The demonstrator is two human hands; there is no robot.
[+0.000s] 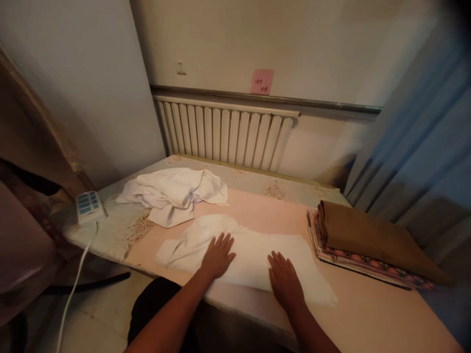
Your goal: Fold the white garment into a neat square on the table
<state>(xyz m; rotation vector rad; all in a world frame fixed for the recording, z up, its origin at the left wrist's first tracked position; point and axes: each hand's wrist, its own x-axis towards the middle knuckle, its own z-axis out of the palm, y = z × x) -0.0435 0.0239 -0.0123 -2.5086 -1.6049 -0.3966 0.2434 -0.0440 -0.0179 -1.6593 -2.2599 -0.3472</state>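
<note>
The left hand (220, 257) and the right hand (285, 279) lie palm down, flat and well apart on a white cloth (250, 260), fingers spread a little and gripping nothing. The cloth is laid out on the pink-covered tabletop (382, 318), near its front edge.

Its left end is bunched and creased, while the part between the hands looks smooth; pressing there could set those creases in rather than clear them. Uneven pressure might also drag the whole cloth askew, since nothing but the hands appears to hold it. A pull toward the body could carry its near side over the front edge.

A rumpled white heap (172, 189) lies just behind the cloth's left end—a wide sweep of the left hand might catch it. On the right, the folded brown cloth (368, 235) sits near enough to be nudged.
</note>
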